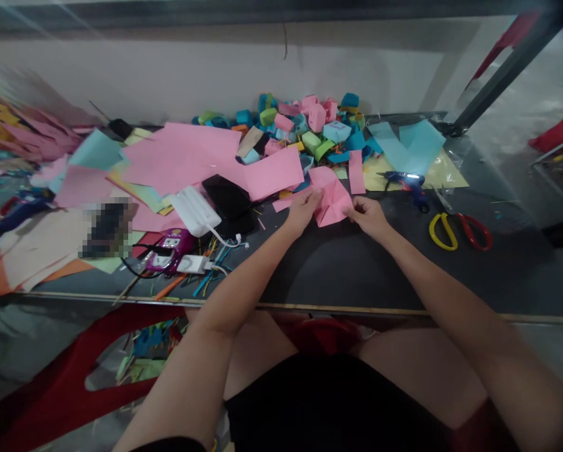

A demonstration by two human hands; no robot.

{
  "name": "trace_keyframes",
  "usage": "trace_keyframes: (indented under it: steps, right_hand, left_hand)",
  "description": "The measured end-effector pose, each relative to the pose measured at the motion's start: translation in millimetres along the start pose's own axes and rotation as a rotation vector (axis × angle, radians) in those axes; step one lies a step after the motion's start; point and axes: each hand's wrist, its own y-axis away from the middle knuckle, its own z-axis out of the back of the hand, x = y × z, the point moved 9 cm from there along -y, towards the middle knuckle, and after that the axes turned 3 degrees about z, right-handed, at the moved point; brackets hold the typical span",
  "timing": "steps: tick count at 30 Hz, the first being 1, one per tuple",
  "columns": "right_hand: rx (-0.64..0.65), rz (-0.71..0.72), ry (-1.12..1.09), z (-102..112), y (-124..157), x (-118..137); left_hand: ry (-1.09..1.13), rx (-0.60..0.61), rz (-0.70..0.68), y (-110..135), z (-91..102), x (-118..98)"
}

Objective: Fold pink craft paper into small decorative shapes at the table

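A small creased piece of pink paper (331,199) is held just above the dark tabletop, between both hands. My left hand (304,210) pinches its left edge, fingers partly hidden behind the sheet. At the lower right corner of the paper, my right hand (366,216) has thumb and fingers closed on it. Fold lines meet near the middle of the sheet. Just behind it lies a narrow pink strip (356,172), and a larger pink sheet (276,174) sits to the left.
Small folded paper boxes (316,119) are heaped against the wall. Scissors (460,230) with yellow and red handles and a glue gun (410,181) lie right. A white power bank (194,210), purple power strip (172,248) and pink sheets (182,154) are left. The table's front edge (337,309) crosses my lap.
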Motion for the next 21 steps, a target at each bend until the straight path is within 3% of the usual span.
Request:
trace_keyframes:
  steps: [6, 12, 21]
  right_hand:
    - [0.126, -0.014, 0.055, -11, -1, -1]
    - [0.091, -0.025, 0.041, -6, 1, -2]
    - [0.107, -0.065, -0.055, -9, 1, 1]
  left_hand:
    - [0.053, -0.024, 0.027, -6, 1.6, 3]
    - [0.088, -0.065, 0.008, -1, 1.3, -6]
    - [0.055, -0.009, -0.001, 5, -3.1, -20]
